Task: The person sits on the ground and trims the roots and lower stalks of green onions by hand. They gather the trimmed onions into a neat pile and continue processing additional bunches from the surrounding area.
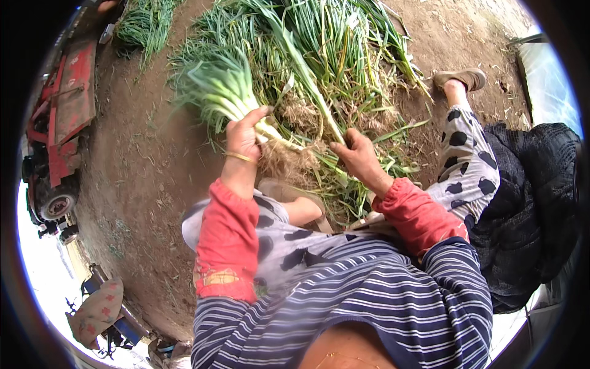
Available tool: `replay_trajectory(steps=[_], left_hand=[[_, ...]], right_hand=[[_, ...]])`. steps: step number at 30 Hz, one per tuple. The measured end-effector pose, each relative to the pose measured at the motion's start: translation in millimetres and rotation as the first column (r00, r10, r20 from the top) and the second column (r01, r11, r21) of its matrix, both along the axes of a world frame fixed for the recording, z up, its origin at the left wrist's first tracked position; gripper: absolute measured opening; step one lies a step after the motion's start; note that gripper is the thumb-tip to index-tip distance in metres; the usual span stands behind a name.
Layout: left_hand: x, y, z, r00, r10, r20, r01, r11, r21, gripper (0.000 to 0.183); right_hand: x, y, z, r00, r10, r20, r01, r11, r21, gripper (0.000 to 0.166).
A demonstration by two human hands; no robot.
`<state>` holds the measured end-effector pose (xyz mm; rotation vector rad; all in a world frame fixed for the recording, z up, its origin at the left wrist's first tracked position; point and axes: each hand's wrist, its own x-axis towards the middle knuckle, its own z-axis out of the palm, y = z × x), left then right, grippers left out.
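Note:
My left hand [244,133] is closed around the white stems of a bunch of green onions [230,92], whose leaves fan up and to the left, slightly blurred. The bunch's brown roots [288,159] hang just right of that hand. In my right hand [357,154] is the lower end of a single long green onion stalk [306,76], slanting up to the left. Behind both hands lies a large pile of green onions [341,46] with dry, tangled roots. Loose leaves and trimmings [345,198] lie below and between the hands.
A smaller heap of green onions [145,27] lies at the upper left. A red metal vehicle [69,97] with a wheel stands on the dirt floor [138,184]. At the lower left is a cloth-covered cycle [99,311]. Black netting [521,207] is bundled at the right, beside my outstretched leg.

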<state>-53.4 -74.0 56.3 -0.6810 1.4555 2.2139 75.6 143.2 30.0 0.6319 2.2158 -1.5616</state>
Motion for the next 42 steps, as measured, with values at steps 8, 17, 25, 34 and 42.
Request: replay_trajectory(steps=[8,17,25,34,42], left_hand=[[30.2,37.2,-30.3,0.986,-0.167,0.021,0.168,0.983,-0.069,0.015],[44.7,31.8,-42.0,0.967,-0.223,0.124,0.239,0.963,-0.125,0.017],[85.7,29.5,-23.1,0.926,-0.369,0.072,0.373,0.927,-0.042,0.023],[49.7,13.4,-4.1,0.94,-0.307,0.152,0.31,0.951,-0.001,0.018],[21.7,37.0,-22.5,0.942,-0.332,0.051,0.331,0.943,0.038,0.015]], right_hand=[[73.7,-17.6,16.9,0.929,0.189,-0.317,-0.139,0.975,0.174,0.027],[50.2,-17.0,0.1,0.968,-0.135,-0.212,0.068,0.953,-0.296,0.02],[13.3,-25.2,-3.5,0.971,-0.189,0.148,0.21,0.369,-0.906,0.019],[30.9,-4.9,17.2,0.997,0.044,-0.07,-0.078,0.786,-0.614,0.024],[56.9,10.2,28.1,0.956,0.143,-0.257,-0.221,0.925,-0.308,0.025]])
